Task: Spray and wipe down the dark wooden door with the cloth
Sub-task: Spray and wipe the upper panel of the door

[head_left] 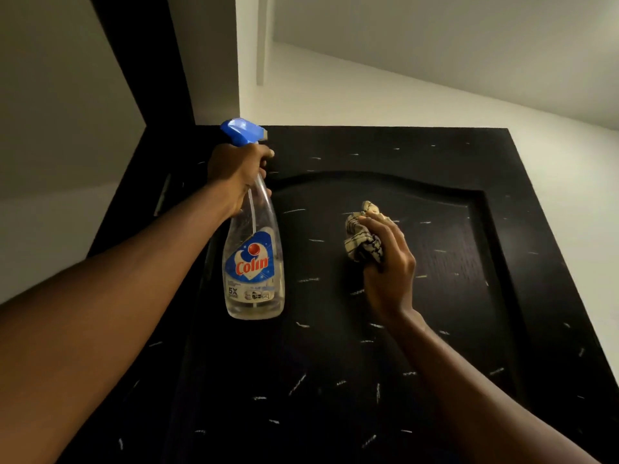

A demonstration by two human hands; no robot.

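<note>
**Door, bottle and cloth: positions and grips**

Door [435, 155]: dark wood, fills the lower and right part of the view. It has a recessed panel with an arched top edge. Short pale streaks [294, 211] are scattered over the rails and the panel.

Spray bottle [253, 256]: clear body with a blue and red "Colin" label turned to the camera. The long axis runs nearly straight up the frame, base nearest the camera and blue trigger head [243, 130] at the far end. The nozzle points right, across the door's top rail. The bottle is in front of the door's left stile.

Left hand [234, 172]: fingers are wrapped round the bottle neck just under the blue head. One fingertip shows at the trigger; I cannot tell whether it is squeezing.

Cloth [363, 236]: checked beige and dark, bunched into a wad, over the upper middle of the recessed panel, well apart from the bottle. Contact with the wood cannot be confirmed.

Right hand [388, 266]: fingers are curled tight round the wad, back of the hand towards the camera. The cloth sticks out above and to the left of the knuckles.

Pale wall [435, 45] lies beyond the door's top edge.
</note>
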